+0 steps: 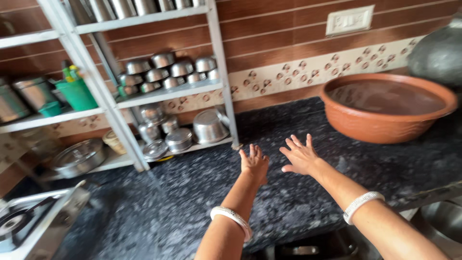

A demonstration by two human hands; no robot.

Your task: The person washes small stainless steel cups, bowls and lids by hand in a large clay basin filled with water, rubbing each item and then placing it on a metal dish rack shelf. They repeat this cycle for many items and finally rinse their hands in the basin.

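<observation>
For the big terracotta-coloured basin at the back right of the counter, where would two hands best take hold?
Probably the terracotta basin by its thick rolled rim, hands on opposite sides, since it is wide, upright and seemingly holds liquid. The right hand and left hand hover open over the dark counter, holding nothing.
</observation>
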